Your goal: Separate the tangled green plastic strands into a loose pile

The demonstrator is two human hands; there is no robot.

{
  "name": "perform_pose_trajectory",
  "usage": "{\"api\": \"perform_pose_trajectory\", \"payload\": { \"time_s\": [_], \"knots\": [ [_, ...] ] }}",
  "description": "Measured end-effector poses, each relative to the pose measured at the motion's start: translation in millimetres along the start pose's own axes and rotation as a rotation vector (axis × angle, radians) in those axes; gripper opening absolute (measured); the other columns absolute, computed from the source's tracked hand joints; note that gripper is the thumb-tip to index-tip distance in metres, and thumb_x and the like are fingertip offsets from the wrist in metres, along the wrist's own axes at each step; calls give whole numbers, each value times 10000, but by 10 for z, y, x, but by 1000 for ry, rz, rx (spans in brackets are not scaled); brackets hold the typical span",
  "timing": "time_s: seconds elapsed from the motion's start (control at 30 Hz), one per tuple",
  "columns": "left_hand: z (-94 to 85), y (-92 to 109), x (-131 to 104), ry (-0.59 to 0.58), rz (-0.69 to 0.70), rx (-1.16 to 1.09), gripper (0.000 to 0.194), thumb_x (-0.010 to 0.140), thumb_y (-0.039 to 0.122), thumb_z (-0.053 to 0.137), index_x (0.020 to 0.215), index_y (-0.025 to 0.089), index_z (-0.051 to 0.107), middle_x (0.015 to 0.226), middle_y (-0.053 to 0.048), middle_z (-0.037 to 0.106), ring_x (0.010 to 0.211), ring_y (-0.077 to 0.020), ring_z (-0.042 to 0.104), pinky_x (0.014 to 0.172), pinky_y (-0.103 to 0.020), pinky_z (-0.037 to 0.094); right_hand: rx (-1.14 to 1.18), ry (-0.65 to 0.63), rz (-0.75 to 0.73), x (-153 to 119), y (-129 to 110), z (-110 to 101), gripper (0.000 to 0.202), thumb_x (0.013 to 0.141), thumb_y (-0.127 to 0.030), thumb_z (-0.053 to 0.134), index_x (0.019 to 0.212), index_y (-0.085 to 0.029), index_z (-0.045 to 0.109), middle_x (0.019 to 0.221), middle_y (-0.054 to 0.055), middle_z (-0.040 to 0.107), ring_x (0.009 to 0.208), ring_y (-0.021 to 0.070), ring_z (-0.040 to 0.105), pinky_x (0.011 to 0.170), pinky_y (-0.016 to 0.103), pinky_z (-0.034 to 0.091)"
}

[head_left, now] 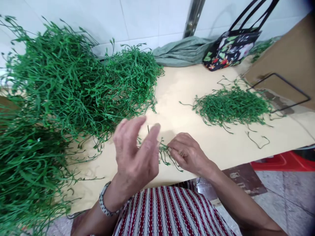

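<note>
Tabletop (172, 91): greens (66, 72), upper left; small pile (233, 106), right, seemingly kept separate. Left hand (135, 154), centre: grip spread. Right hand (189, 152), centre: grip pinches stems (164, 151), likely steadying them.

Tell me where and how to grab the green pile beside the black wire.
Probably grip the green pile across its middle, coming from the near left: it lies low, loose and wider than deep, while the black wire and brown cardboard crowd its right end.
</note>
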State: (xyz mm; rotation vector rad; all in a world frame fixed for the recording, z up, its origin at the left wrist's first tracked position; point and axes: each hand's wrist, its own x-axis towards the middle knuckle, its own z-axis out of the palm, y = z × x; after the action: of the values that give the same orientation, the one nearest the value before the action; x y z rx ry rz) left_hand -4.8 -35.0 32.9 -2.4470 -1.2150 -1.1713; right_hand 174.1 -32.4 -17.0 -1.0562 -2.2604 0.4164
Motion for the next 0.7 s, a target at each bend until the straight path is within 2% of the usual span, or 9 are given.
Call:
{"api": "perform_pose_trajectory", "payload": {
  "time_s": [0.1, 0.17, 0.23, 0.3, 0.37, 0.47, 0.53, 0.63, 0.7],
  "knots": [
    [121, 59, 1, -304, 77, -73, 314, 751, 41, 452, 1040, 112, 552, 979, -129, 609, 954, -241, 544, 835, -398, 450, -84, -35, -24, -1, -16, -20, 210, 838, -124, 432, 701, -138, 591, 665, 45, 561, 677, 150, 493, 723, 323, 390],
    [229, 57, -41, -519, -12, -105, 254, 779, 41, 389, 923, 108, 587, 770, -93, 631, 758, -212, 567, 717, -363, 463, -108, -33, -23, -9, -6, -15, 211, 831, -111, 435, 697, -138, 595, 639, 38, 553, 654, 144, 491, 717, 320, 395],
    [308, 21, -86, -612, -122, -154, 227, 805, 74, 381, 801, 138, 599, 663, -60, 610, 662, -188, 553, 665, -338, 443, -110, -27, -16, -25, 8, -11, 191, 829, -110, 447, 738, -138, 613, 674, 44, 580, 676, 149, 516, 726, 330, 407],
    [340, -32, -114, -576, -211, -234, 210, 815, 106, 400, 751, 160, 593, 673, -49, 616, 666, -173, 556, 665, -317, 429, -100, 26, -17, -49, 10, -27, 163, 832, -124, 466, 837, -145, 627, 801, 66, 623, 767, 170, 552, 772, 360, 420],
    [336, -81, -124, -494, -293, -301, 183, 809, 119, 422, 757, 166, 590, 702, -46, 626, 684, -167, 560, 664, -300, 425, -78, 170, 0, -79, -8, -71, 185, 834, -137, 482, 965, -163, 610, 934, 84, 629, 873, 192, 562, 819, 392, 427],
    [308, -118, -126, -427, -400, -411, 162, 804, 112, 436, 777, 164, 587, 723, -40, 629, 693, -155, 569, 658, -276, 429, -33, 369, 36, -126, -63, -143, 241, 824, -120, 496, 1043, -184, 573, 942, 80, 621, 900, 197, 560, 797, 391, 453],
    [296, -123, -137, -408, -438, -488, 156, 807, 108, 441, 804, 162, 588, 746, -39, 628, 716, -151, 577, 671, -267, 432, -35, 340, 22, -145, -94, -153, 222, 815, -123, 517, 1022, -178, 575, 900, 72, 623, 859, 193, 559, 770, 381, 458],
    [302, -130, -178, -372, -473, -574, 152, 821, 117, 441, 832, 164, 585, 763, -35, 614, 731, -147, 573, 671, -257, 432, -108, 172, 29, -154, -101, -92, 149, 819, -176, 538, 957, -143, 586, 864, 76, 630, 806, 194, 542, 749, 382, 444],
    [313, -144, -215, -347, -496, -612, 150, 832, 123, 440, 838, 165, 583, 752, -28, 598, 710, -138, 565, 648, -246, 427, -143, 108, 67, -162, -77, -34, 129, 836, -207, 521, 921, -135, 587, 833, 75, 627, 780, 194, 525, 729, 378, 434]
  ]
}}
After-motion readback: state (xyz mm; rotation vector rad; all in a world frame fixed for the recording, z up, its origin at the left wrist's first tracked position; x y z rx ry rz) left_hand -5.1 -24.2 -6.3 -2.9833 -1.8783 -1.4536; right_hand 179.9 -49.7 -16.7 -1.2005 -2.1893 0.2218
